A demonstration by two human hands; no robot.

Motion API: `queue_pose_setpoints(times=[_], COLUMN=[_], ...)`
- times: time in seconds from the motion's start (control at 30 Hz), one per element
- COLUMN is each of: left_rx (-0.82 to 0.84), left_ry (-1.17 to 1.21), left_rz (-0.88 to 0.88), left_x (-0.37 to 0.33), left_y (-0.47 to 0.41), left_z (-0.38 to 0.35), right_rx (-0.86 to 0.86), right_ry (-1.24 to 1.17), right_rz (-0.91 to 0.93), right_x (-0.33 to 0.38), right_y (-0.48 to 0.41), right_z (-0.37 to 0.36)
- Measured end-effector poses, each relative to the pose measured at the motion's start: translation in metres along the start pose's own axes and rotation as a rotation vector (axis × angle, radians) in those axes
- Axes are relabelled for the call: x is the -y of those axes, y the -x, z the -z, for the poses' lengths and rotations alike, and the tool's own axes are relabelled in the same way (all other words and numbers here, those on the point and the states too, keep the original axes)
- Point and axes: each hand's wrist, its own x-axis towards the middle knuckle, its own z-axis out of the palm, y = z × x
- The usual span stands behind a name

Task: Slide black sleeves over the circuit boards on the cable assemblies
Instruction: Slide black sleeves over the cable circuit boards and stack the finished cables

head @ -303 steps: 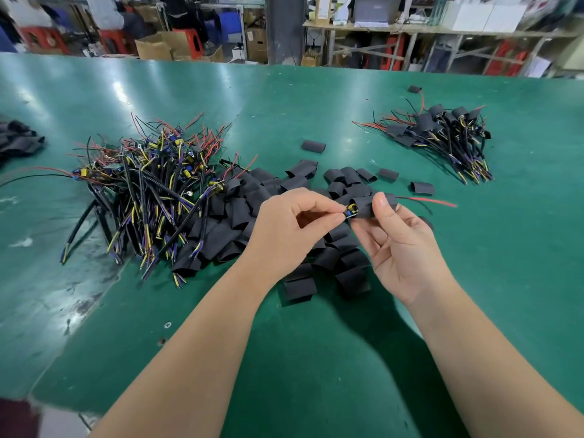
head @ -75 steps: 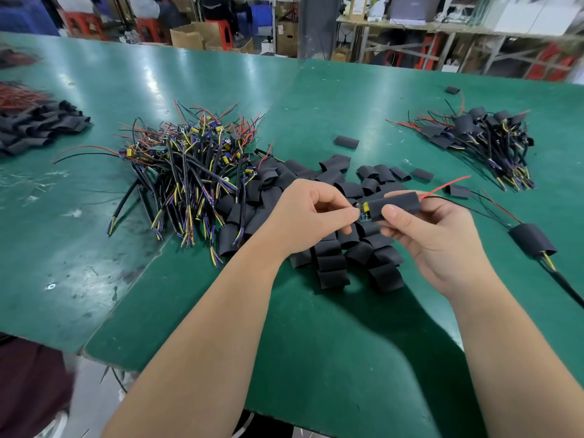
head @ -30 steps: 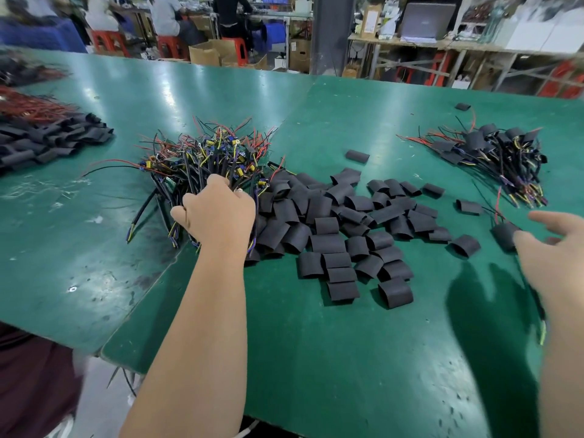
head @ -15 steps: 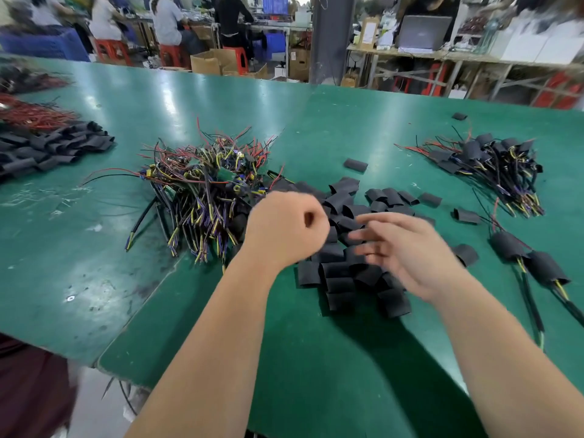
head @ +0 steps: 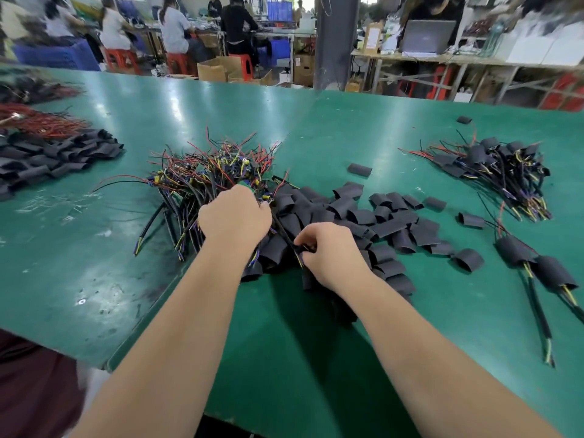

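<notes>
Both grips are closed on one thin black cable [head: 283,232], the left hand [head: 235,216] at the tangled heap of multicoloured cable assemblies [head: 202,181], the right hand [head: 328,251] pinching it over loose black sleeves [head: 363,213] on the green table [head: 316,358], so a hard pull could drag snagged neighbours along.

This is a factory assembly workshop: a long green-matted workbench [head: 347,128] bears heaps of multicoloured cable assemblies [head: 215,172] and cut black tube sleeves [head: 363,213]; behind, workers [head: 177,26] sit on red plastic stools [head: 121,58] beside brown cardboard boxes [head: 218,69].
</notes>
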Motion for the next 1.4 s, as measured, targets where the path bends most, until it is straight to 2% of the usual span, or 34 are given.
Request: queue_pose_setpoints(times=[0.13,0.2,0.3,0.43,0.57,0.63,0.73,0.87,0.93,1.0,1.07,1.13,1.2,1.27,1.4], left_rx=[-0.083,-0.111,-0.027,0.052,0.104,0.048,-0.042,0.066,0.096,0.117,0.262,0.498,0.599,0.566,0.433], left_ry=[-0.032,0.028,0.235,0.365,0.447,0.415,0.307,-0.005,-0.04,0.12,0.619,1.178,1.52,1.553,1.355], left_rz=[0.018,0.081,0.206,0.214,0.223,0.214,0.166,0.057,0.033,-0.06,-0.147,-0.077,0.005,0.014,-0.158], left_x=[-0.004,-0.003,-0.003,-0.002,-0.004,0.0,0.009,0.017,0.01,-0.006,-0.029,-0.051,-0.064,-0.07,-0.067], left_y=[-0.004,-0.005,-0.007,-0.008,-0.008,-0.01,-0.008,-0.006,-0.001,0.008,0.02,0.031,0.039,0.043,0.043], left_z=[-0.014,-0.016,-0.012,-0.01,-0.007,-0.008,-0.005,0.009,0.02,0.031,0.041,0.047,0.047,0.044,0.037], right_rx=[-0.138,-0.212,-0.263,-0.299,-0.27,-0.275,-0.291,-0.283,-0.263,-0.252,-0.239,-0.232,-0.219,-0.177,-0.063], right_ry=[-0.005,-0.015,-0.145,-0.486,-1.056,-1.19,-1.251,-1.35,-1.365,-1.364,-1.33,-1.242,-1.117,-0.981,-0.698], right_rz=[0.093,0.168,0.189,-0.011,-0.249,-0.253,-0.173,-0.088,-0.066,-0.046,-0.04,-0.036,-0.022,0.017,0.109], right_x=[0.002,0.001,0.002,0.001,0.002,-0.003,-0.015,-0.033,-0.036,-0.035,-0.032,-0.029,-0.026,-0.024,-0.026], right_y=[0.006,0.012,0.027,0.041,0.042,0.044,0.052,0.062,0.064,0.065,0.066,0.068,0.07,0.072,0.073], right_z=[-0.002,-0.002,-0.003,0.003,0.021,0.034,0.051,0.064,0.063,0.058,0.05,0.042,0.034,0.03,0.039])
